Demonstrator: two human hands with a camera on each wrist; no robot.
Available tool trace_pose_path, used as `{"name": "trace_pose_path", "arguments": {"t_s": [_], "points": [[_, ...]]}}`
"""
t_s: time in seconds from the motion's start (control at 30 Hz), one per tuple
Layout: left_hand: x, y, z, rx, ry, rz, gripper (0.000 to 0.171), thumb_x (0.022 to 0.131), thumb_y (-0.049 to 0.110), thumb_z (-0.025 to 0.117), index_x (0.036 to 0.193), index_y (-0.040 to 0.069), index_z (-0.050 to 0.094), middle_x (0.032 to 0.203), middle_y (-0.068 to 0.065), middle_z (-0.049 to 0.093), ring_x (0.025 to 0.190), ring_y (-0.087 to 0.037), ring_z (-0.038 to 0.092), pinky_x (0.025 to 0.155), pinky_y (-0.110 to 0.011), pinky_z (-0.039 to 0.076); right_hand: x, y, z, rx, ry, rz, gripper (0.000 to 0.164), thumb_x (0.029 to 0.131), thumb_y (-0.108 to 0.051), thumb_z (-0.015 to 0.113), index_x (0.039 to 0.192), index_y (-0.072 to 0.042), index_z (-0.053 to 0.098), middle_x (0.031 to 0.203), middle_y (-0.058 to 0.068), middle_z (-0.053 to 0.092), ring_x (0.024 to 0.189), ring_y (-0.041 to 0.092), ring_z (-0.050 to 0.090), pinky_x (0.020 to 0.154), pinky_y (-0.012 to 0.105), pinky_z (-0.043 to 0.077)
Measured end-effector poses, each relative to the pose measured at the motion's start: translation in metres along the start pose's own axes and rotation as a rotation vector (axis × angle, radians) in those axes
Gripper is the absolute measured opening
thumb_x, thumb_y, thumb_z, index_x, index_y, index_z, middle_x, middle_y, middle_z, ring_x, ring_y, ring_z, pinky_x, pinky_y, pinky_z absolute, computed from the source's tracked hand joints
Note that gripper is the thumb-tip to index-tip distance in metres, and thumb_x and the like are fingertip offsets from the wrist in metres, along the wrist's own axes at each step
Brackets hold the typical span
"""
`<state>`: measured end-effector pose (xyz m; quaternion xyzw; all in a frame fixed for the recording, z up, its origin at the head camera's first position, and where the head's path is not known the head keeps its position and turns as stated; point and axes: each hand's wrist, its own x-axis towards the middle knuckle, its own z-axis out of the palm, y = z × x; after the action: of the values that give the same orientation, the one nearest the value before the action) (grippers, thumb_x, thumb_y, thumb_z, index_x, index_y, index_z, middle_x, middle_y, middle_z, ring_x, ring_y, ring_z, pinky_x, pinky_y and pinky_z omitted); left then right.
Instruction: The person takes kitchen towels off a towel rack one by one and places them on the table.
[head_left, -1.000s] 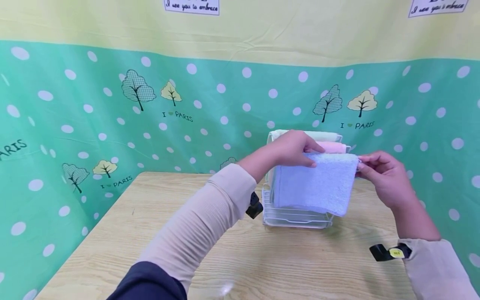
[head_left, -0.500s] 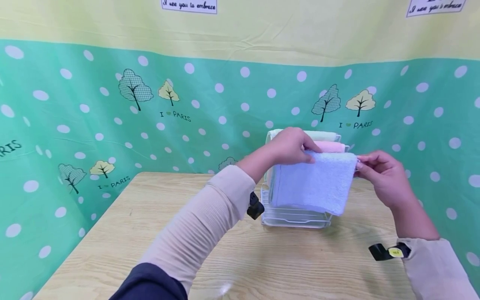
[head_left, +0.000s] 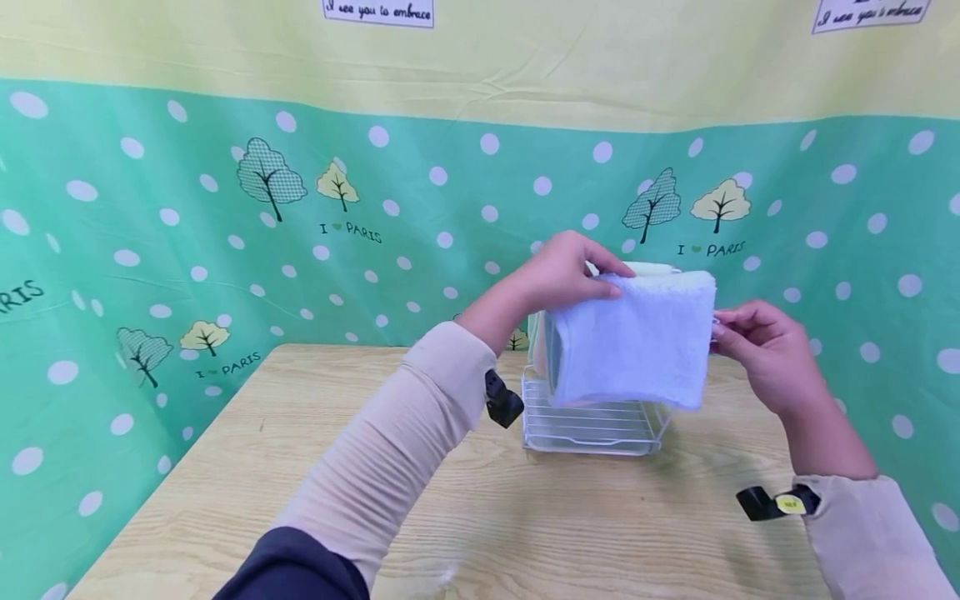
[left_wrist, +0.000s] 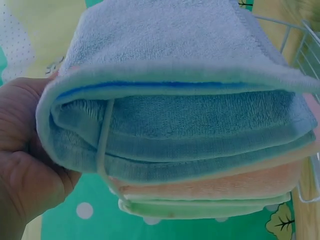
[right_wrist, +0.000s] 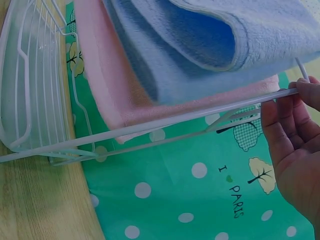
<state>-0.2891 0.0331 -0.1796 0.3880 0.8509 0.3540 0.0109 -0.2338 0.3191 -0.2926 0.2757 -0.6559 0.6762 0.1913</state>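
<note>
A light blue towel [head_left: 637,342] hangs folded at the front of a white wire rack [head_left: 592,442]. My left hand [head_left: 566,271] pinches its top edge near the left corner. In the left wrist view the towel's folded layers loop round a thin white bar [left_wrist: 104,135]. At the rack's right side, my right hand [head_left: 772,354] pinches the end of a white wire rail [right_wrist: 185,116] between thumb and fingers. Behind the blue one hang a pink towel [right_wrist: 97,55] and a pale green towel [left_wrist: 210,209]; the head view mostly hides the pink.
The rack has a tray-like wire base and stands on a wooden table [head_left: 420,508] towards the back right. A green dotted curtain [head_left: 420,217] with printed trees hangs right behind the table. Black wrist cameras sit at both cuffs.
My left hand has risen, lifting the blue towel's top edge, so its lower edge is higher and more of the rack's base shows. My right hand stays at the rail.
</note>
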Motion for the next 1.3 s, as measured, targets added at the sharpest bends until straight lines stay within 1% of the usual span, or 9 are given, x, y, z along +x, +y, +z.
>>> {"name": "trace_pose_path", "arguments": {"t_s": [0.2,0.33,0.5,0.67,0.8,1.07,1.3], "points": [[-0.005,-0.001,-0.008,-0.081,0.044,-0.038,0.023,0.087,0.016,0.075,0.11,0.017,0.076,0.112,0.008,0.068,0.094,-0.009,0.062,0.079,-0.017,0.05,0.0,0.001,0.001,0.011,0.005,0.007,0.016,0.09,0.019,0.054,0.1,0.01,0.062,0.097,0.005,0.072,0.081,0.014,0.07,0.072,0.025,0.058],[-0.008,-0.003,-0.012,-0.18,0.066,-0.063,0.021,0.086,0.012,0.076,0.107,0.015,0.077,0.109,0.007,0.069,0.093,-0.011,0.064,0.077,-0.02,0.053,0.0,0.001,0.001,0.018,0.004,-0.002,0.016,0.09,0.02,0.053,0.1,0.011,0.061,0.097,0.005,0.072,0.081,0.014,0.07,0.072,0.025,0.058],[-0.014,-0.008,-0.016,-0.322,0.09,-0.078,0.02,0.086,0.008,0.075,0.106,0.01,0.076,0.106,0.002,0.07,0.088,-0.016,0.068,0.074,-0.026,0.057,0.0,0.001,0.002,0.022,0.005,-0.01,0.014,0.09,0.02,0.053,0.099,0.012,0.06,0.097,0.006,0.072,0.08,0.016,0.07,0.073,0.026,0.058],[-0.018,-0.012,-0.021,-0.411,0.117,-0.087,0.02,0.086,0.007,0.075,0.106,0.008,0.075,0.105,-0.001,0.07,0.086,-0.02,0.069,0.072,-0.03,0.058,0.0,0.001,0.003,0.021,0.012,-0.006,0.013,0.089,0.019,0.054,0.099,0.012,0.059,0.096,0.008,0.071,0.081,0.015,0.07,0.073,0.026,0.058],[-0.022,-0.014,-0.024,-0.445,0.158,-0.072,0.02,0.085,0.005,0.075,0.105,0.008,0.076,0.104,-0.001,0.07,0.085,-0.021,0.068,0.071,-0.031,0.058,0.0,0.002,0.003,0.03,0.011,-0.006,0.012,0.089,0.019,0.054,0.099,0.013,0.059,0.096,0.009,0.071,0.081,0.016,0.07,0.073,0.028,0.058],[-0.028,-0.017,-0.028,-0.524,0.237,0.029,0.019,0.084,0.0,0.074,0.103,0.003,0.076,0.099,-0.006,0.072,0.08,-0.025,0.067,0.068,-0.033,0.057,0.0,0.003,0.001,0.024,0.026,-0.006,0.012,0.089,0.019,0.055,0.097,0.012,0.059,0.095,0.009,0.069,0.081,0.015,0.069,0.073,0.026,0.057],[-0.033,-0.02,-0.033,-0.583,0.278,0.027,0.018,0.085,0.0,0.073,0.103,0.001,0.075,0.097,-0.01,0.072,0.083,-0.026,0.068,0.072,-0.035,0.059,0.0,0.004,0.002,0.048,0.02,-0.009,0.012,0.089,0.02,0.054,0.097,0.013,0.058,0.095,0.009,0.07,0.08,0.015,0.069,0.074,0.028,0.057]]}}
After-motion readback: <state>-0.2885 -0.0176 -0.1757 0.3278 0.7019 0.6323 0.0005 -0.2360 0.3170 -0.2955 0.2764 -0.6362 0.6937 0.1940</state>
